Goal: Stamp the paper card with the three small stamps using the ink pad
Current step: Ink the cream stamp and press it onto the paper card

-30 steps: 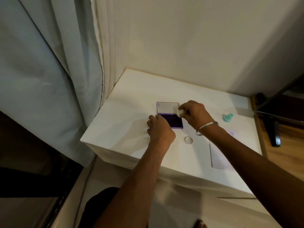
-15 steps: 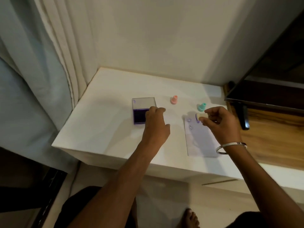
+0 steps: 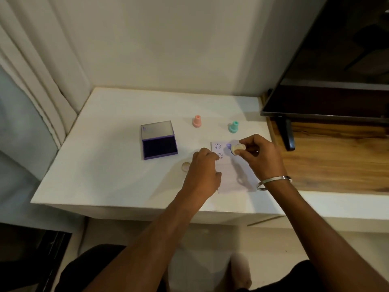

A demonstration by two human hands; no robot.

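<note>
A white paper card (image 3: 233, 175) lies on the white table (image 3: 117, 175), with two smiley prints and a purple mark near its far edge. My right hand (image 3: 259, 157) pinches a small cream stamp (image 3: 236, 149), tilted just above the card's top end. My left hand (image 3: 203, 173) rests on the card's left edge, fingers curled and pressing down. The purple ink pad (image 3: 159, 146) sits open to the left, its lid tipped back. A pink stamp (image 3: 197, 121) and a teal stamp (image 3: 233, 126) stand upright behind the card.
A small round cap (image 3: 186, 166) lies left of my left hand. A dark TV screen (image 3: 328, 95) on a stand occupies the wooden surface (image 3: 336, 161) to the right. Curtains (image 3: 31, 81) hang at the left, and a wall runs behind the table.
My right hand carried the cream stamp from the ink pad over to the card. My left hand left the pad and came down on the card's left edge. The camera view swung right.
</note>
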